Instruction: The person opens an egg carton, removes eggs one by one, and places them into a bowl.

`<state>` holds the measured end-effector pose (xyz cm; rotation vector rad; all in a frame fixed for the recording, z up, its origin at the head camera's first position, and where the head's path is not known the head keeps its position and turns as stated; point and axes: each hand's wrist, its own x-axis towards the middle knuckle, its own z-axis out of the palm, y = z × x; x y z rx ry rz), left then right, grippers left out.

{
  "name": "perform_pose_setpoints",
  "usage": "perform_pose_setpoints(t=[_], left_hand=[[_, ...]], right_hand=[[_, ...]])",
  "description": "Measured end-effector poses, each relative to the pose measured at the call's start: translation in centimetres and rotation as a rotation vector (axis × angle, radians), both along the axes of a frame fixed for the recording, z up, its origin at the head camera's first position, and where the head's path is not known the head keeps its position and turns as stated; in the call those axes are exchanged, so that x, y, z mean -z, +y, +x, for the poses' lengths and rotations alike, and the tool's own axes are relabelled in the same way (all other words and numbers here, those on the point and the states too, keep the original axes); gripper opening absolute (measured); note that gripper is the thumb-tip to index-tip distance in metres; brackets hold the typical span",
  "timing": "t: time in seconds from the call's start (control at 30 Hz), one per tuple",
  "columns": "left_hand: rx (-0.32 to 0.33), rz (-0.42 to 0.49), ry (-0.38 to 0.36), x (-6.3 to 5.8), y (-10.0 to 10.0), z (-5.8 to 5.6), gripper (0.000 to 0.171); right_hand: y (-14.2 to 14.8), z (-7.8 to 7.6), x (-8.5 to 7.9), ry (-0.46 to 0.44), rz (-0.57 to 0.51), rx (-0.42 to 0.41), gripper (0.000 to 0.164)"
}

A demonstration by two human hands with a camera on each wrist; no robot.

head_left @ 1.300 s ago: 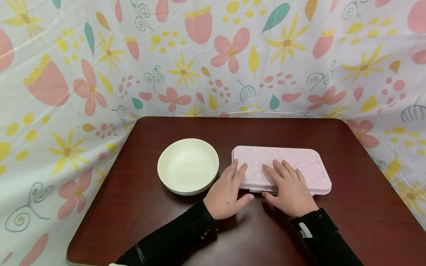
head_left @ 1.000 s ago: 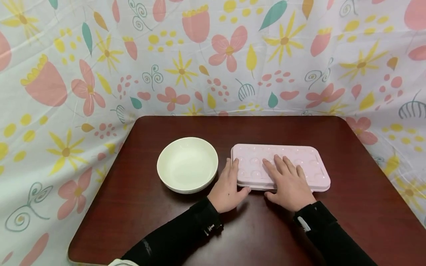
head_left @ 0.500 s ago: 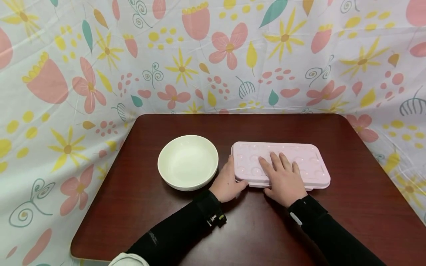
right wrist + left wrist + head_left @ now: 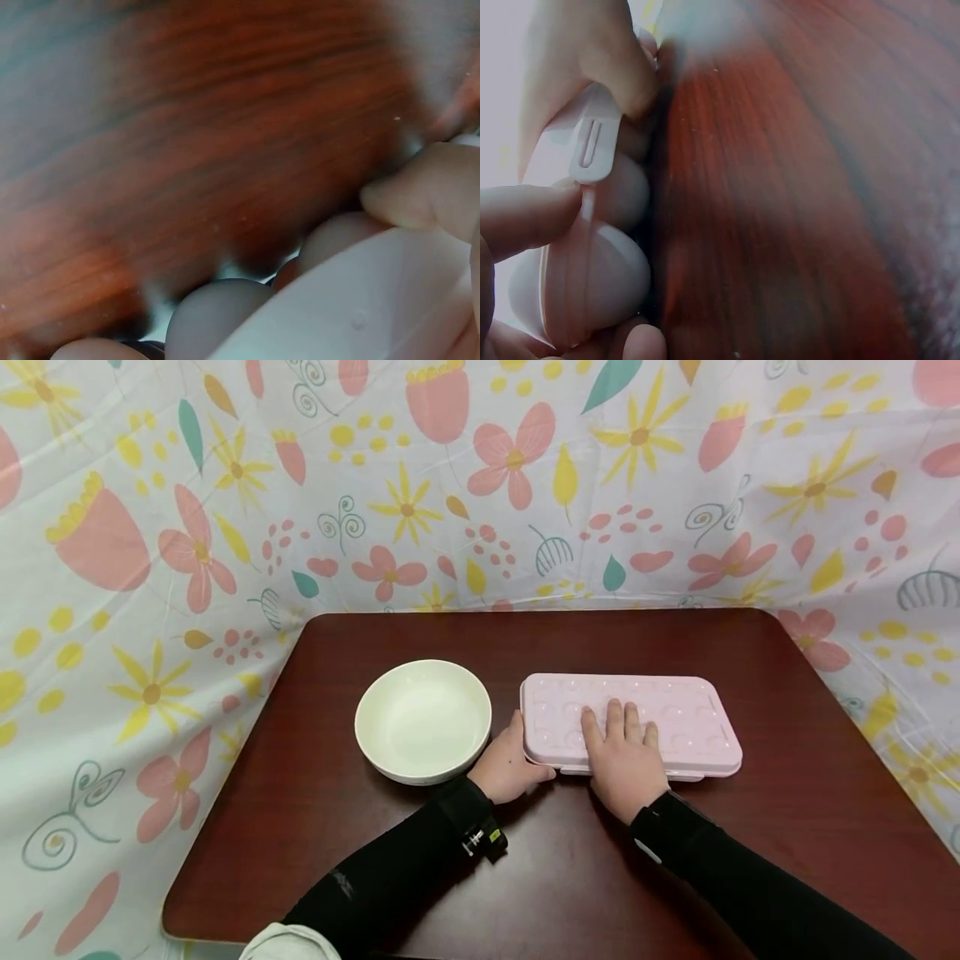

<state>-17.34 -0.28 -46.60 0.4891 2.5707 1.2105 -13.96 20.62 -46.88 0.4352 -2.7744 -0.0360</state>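
A pink plastic egg carton [image 4: 697,718] with a bumpy lid lies closed on the table. My left hand [image 4: 506,768] grips its left end, thumb at the front corner and fingers around the far side. In the left wrist view the left thumb [image 4: 532,217] presses beside a latch tab [image 4: 592,150], above round cups [image 4: 619,266]. My right hand [image 4: 626,768] rests on the lid with straight, spread fingers. Its thumb [image 4: 420,187] lies at the carton's front side in the right wrist view. The carton's contents are hidden.
A cream bowl [image 4: 423,722] stands left of the carton, close to my left hand. The dark red-brown table [image 4: 300,793] has rounded corners. A flowered curtain [image 4: 450,527] hangs behind and beside it.
My left hand has slid off the lid's top to the carton's left end and gripped it there. The right hand has shifted a little left on the lid.
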Motion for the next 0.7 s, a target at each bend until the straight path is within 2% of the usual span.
perform_pose_setpoints(t=[0.13,0.37,0.53,0.7], left_hand=[[0.002,0.013,0.022,-0.1,0.1,0.1,0.11],[0.013,0.039,0.038,0.7,0.5,0.2,0.107],[0.009,0.054,0.023,1.0,0.5,0.0,0.111],[0.006,0.065,0.047,1.1,0.1,-0.1,0.109]], right_hand=[[0.0,0.1,0.0,0.0,0.024,0.011,0.096],[0.1,0.5,-0.1,-0.003,-0.001,0.014,0.084],[0.0,0.8,-0.5,-0.066,-0.044,0.007,0.087],[-0.3,1.0,-1.0,-0.114,-0.044,-0.016,0.087]])
